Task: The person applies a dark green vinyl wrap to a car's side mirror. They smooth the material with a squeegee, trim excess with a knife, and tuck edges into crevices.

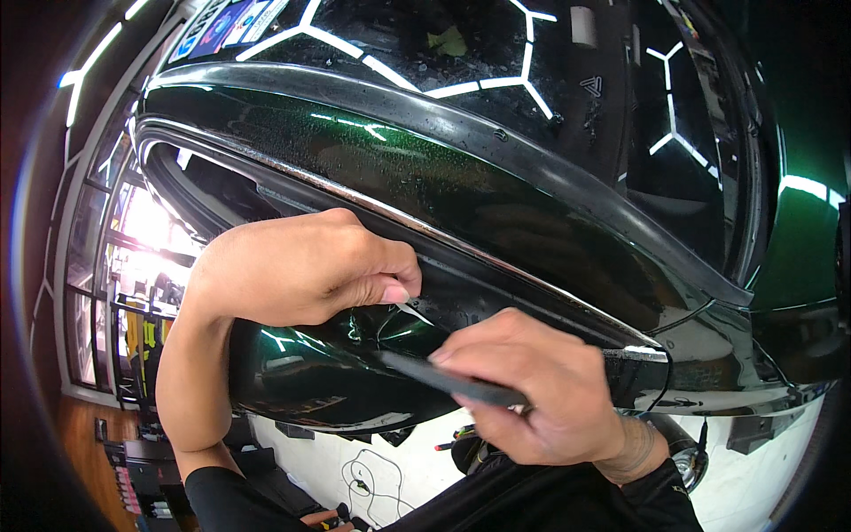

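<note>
My left hand (306, 266) reaches over a glossy dark green car panel (310, 368), its thumb and fingertips pinched on the end of a thin whitish strip of film (413, 311). The strip stretches down towards the panel, where the surface around it looks creased and catches the light. Just to the right, my right hand (550, 390) is closed around a flat black tool (443, 379) whose narrow end points left, near the strip. Motion blur keeps me from telling whether it is a squeegee or a knife, or whether its tip touches the panel.
Beyond my hands a chrome trim strip (496, 257) runs along the car body, with wet green paintwork (399, 164) and dark glass (425, 44) above it. Below lie a looped cable (368, 483) on the pale floor and a dark cart (146, 470) at lower left.
</note>
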`<state>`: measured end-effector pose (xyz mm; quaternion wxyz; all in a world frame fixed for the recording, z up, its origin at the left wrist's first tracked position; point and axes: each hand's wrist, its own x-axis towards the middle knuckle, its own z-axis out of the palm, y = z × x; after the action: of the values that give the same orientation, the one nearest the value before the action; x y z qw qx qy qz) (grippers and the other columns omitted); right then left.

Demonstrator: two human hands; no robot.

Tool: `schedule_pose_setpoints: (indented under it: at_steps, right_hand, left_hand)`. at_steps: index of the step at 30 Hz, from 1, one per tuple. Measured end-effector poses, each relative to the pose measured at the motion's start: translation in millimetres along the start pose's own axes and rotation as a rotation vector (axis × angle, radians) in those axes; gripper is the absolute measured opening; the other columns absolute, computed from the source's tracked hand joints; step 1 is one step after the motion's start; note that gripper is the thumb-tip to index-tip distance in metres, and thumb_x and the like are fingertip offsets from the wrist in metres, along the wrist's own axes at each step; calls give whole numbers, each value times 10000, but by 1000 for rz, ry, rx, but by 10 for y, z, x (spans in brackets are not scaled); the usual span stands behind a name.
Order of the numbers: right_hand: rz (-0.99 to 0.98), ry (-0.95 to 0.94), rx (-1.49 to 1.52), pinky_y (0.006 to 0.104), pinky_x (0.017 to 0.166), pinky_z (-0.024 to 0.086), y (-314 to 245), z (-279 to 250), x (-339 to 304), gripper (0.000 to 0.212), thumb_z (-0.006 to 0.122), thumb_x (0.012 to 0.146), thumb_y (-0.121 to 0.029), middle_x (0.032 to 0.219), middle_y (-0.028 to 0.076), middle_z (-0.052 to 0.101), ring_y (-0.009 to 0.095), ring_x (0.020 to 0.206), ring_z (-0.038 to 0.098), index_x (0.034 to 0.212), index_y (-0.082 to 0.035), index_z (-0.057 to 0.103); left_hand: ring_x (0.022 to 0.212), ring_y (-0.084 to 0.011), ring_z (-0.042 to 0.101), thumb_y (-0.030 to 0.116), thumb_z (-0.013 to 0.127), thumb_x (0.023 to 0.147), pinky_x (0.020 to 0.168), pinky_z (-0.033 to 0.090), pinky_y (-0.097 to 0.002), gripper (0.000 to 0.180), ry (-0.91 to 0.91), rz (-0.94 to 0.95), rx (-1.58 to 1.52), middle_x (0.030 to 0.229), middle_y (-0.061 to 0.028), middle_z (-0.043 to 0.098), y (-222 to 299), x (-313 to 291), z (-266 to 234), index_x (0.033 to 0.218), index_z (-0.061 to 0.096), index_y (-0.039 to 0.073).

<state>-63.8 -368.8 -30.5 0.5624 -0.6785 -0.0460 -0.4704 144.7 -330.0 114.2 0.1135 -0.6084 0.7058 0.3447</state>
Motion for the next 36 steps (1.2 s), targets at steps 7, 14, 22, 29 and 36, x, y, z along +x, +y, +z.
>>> schedule_pose_setpoints:
  at_steps: [7, 14, 22, 29, 36]
  right_hand:
    - [-68, -27, 38, 337, 682, 562, 142, 243, 41, 460, 741, 659, 117, 975, 179, 690, 275, 778, 675, 1107, 46, 661]
    - [15, -150, -74, 354, 617, 526, 94, 227, 289, 277, 736, 766, 58, 875, 169, 637, 298, 735, 666, 1026, 57, 640]
    - [171, 158, 84, 250, 741, 532, -57, -139, 151, 229, 680, 895, -44, 995, 139, 658, 119, 820, 650, 1083, 81, 644]
    - [-358, 230, -96, 342, 762, 509, 116, -21, 463, 385, 670, 810, -2, 1039, 176, 562, 258, 898, 586, 1183, 73, 615]
    - [-421, -161, 132, 427, 935, 514, 56, 14, 490, 621, 663, 697, 18, 1189, 302, 520, 393, 1130, 530, 1269, 216, 523]
  left_hand:
    - [747, -411, 663, 125, 613, 975, 647, 482, -457, 180, -21, 36, -75, 750, -225, 659, 6, -4, 3, 1066, 657, -24]
    - [724, -422, 646, 43, 613, 930, 628, 465, -458, 164, -38, 29, -48, 732, -231, 642, -49, -4, 4, 1075, 648, -25]
    - [755, -383, 677, 108, 590, 970, 676, 495, -437, 233, 15, 64, -7, 782, -188, 666, -33, -80, -136, 1164, 625, -17]
    - [1174, -267, 652, 682, 693, 789, 968, 525, -338, 1030, 838, 14, -372, 1390, -266, 557, 460, -278, 215, 1454, 444, -64]
    - [1117, -236, 563, 603, 857, 544, 963, 473, -328, 1300, 1228, -224, -248, 1314, -175, 469, 980, -201, 715, 1514, 232, 3]
